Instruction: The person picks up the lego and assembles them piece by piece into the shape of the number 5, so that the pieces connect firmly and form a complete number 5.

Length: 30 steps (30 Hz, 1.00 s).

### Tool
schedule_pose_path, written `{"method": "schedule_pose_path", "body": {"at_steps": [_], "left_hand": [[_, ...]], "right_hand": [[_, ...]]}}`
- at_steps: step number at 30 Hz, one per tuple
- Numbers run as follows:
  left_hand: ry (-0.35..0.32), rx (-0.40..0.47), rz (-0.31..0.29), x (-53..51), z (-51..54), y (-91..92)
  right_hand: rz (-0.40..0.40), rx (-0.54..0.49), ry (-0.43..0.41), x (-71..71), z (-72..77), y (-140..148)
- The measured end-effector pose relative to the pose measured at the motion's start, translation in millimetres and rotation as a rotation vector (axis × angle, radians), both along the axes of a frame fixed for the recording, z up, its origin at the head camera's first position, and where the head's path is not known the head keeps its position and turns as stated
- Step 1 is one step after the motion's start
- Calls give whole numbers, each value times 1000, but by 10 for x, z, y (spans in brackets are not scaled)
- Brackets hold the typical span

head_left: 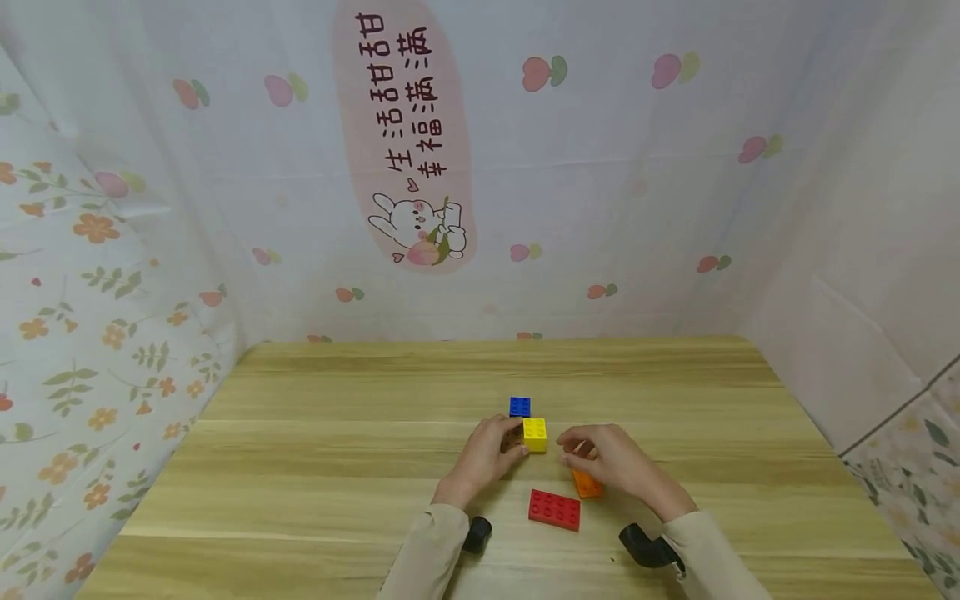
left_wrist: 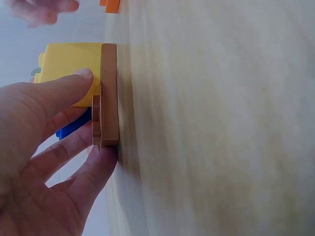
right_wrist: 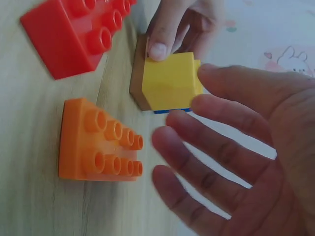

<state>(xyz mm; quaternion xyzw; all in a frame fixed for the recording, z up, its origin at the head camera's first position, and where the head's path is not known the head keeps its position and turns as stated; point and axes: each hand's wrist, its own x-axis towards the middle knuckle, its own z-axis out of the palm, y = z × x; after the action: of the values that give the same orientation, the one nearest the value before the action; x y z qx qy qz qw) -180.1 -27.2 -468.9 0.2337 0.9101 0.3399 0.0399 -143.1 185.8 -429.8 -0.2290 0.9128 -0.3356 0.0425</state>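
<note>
My left hand grips a yellow toy brick, its thumb on one side face. This brick sits at the right end of a flat brown brick, whose bare studs show under my fingers. Just behind them is a blue brick; whether it is joined on, I cannot tell. To the right, my right hand hovers with loosely spread fingers and nothing in them. Partly below it lies an orange brick, studs up.
A red brick lies between the forearms, nearer to me than the orange one. All of this is on a wood-grain table. Patterned cloth hangs behind and at both sides.
</note>
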Motion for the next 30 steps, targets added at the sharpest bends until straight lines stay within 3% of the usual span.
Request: {"method": "schedule_pose_path", "body": {"at_steps": [9,17,22,30], "left_hand": [[5,9,-8,-8,-7,3],[1,9,-6,-4,-7,-3],[6,0,-3,-1,3,-18],[4,5,1,6,1,-12]], "right_hand": [[115,82,-59,151,31,-28],[87,99,-122,303,0,-28],[75,145,-86,393,-18,-58],[46,200,-129,442,-71,-119]]}}
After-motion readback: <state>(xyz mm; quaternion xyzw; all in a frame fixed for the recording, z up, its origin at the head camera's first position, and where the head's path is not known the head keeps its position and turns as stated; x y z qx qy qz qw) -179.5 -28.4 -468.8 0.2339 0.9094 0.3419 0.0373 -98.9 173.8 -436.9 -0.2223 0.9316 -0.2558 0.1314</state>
